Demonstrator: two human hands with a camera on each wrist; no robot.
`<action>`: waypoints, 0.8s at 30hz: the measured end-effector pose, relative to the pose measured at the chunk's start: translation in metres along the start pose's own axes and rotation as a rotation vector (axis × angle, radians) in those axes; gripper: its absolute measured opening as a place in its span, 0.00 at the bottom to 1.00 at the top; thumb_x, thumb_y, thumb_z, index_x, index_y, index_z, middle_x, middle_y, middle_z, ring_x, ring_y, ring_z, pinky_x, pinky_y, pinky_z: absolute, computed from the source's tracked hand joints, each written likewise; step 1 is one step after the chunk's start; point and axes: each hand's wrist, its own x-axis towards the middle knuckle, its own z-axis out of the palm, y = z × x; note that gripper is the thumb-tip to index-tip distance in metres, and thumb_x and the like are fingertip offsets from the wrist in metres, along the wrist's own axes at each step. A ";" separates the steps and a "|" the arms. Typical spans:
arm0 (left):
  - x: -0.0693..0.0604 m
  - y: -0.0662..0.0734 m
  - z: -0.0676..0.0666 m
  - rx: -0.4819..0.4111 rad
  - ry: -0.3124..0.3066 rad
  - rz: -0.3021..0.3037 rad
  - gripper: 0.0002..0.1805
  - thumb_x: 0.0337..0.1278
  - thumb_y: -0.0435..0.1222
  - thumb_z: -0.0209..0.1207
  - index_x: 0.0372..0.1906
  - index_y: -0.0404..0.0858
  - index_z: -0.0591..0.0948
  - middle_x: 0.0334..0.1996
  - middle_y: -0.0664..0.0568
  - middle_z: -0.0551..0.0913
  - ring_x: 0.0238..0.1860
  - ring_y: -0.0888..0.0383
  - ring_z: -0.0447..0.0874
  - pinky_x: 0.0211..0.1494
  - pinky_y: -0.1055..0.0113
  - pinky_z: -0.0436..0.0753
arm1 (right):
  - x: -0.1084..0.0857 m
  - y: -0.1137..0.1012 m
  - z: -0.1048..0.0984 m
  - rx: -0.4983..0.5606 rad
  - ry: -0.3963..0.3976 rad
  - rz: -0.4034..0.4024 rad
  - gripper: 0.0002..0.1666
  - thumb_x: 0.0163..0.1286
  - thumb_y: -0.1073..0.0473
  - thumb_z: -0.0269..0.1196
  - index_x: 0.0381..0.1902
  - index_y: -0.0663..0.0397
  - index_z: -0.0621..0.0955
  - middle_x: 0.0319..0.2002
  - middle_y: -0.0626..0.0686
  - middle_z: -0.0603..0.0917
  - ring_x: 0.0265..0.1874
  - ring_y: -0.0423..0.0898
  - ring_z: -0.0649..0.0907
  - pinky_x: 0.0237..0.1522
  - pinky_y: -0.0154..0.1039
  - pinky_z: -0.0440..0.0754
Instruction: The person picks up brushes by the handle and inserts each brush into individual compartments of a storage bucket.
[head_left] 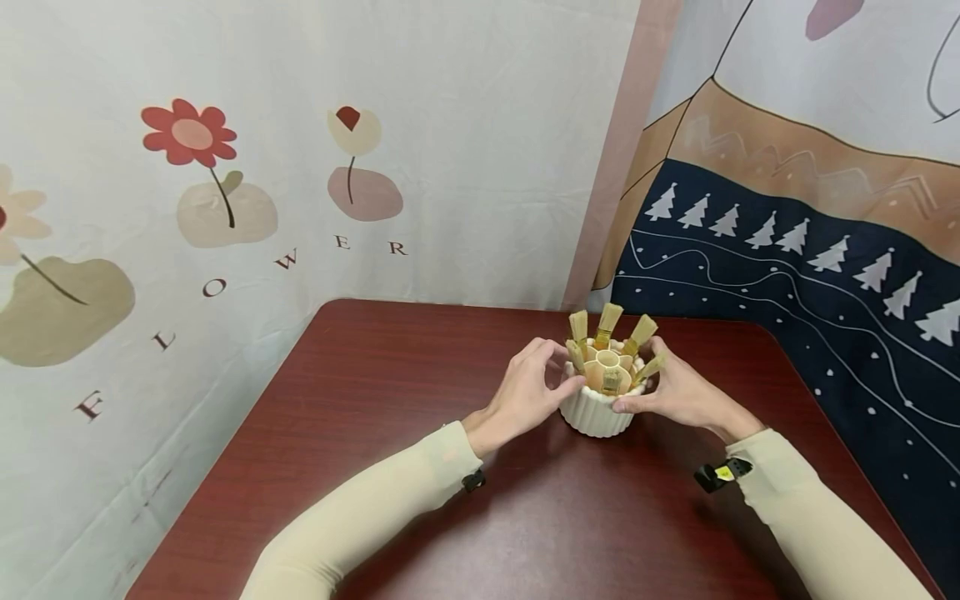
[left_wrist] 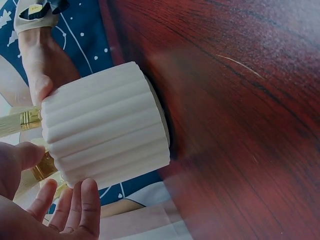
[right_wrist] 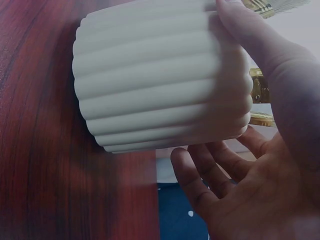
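Note:
A cream, ribbed round brush holder (head_left: 596,415) stands upright near the far right of the table. Several flat paintbrushes (head_left: 608,323) stand in its outer compartments, bristles up and fanned outward, around a round middle opening (head_left: 607,358). At its left side, my left hand (head_left: 525,392) holds the holder near the rim, thumb toward me and fingers beyond. My right hand (head_left: 686,392) grips the opposite side. In the right wrist view its thumb (right_wrist: 250,27) presses the ribbed wall, with the fingers bent near the rim. In the left wrist view, the left fingertips (left_wrist: 90,192) meet the wall.
The dark red wooden table (head_left: 390,367) extends to the left and toward me. Behind it hangs a pale cloth (head_left: 480,150) with flower prints. A navy cloth (head_left: 757,308) with white trees hangs at the right, close to the table's edge.

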 end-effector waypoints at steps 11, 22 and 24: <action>-0.003 -0.003 -0.009 0.055 -0.010 0.000 0.19 0.77 0.42 0.77 0.62 0.38 0.86 0.57 0.45 0.89 0.57 0.49 0.95 0.64 0.52 0.94 | -0.004 0.002 0.000 -0.023 0.012 -0.006 0.62 0.67 0.46 0.88 0.82 0.62 0.62 0.72 0.65 0.80 0.62 0.55 0.88 0.59 0.38 0.89; -0.008 -0.012 -0.028 0.094 -0.015 -0.030 0.23 0.77 0.45 0.77 0.66 0.40 0.85 0.63 0.41 0.89 0.61 0.44 0.96 0.56 0.58 0.95 | -0.007 0.005 0.003 -0.034 0.023 0.036 0.63 0.70 0.40 0.85 0.86 0.59 0.61 0.77 0.65 0.78 0.70 0.62 0.87 0.71 0.59 0.89; -0.010 -0.014 -0.032 0.112 -0.016 -0.039 0.23 0.78 0.46 0.77 0.66 0.42 0.85 0.64 0.42 0.89 0.60 0.46 0.96 0.54 0.61 0.94 | -0.009 0.006 0.003 -0.037 0.030 0.046 0.63 0.71 0.39 0.85 0.86 0.59 0.61 0.78 0.66 0.78 0.71 0.63 0.86 0.72 0.63 0.88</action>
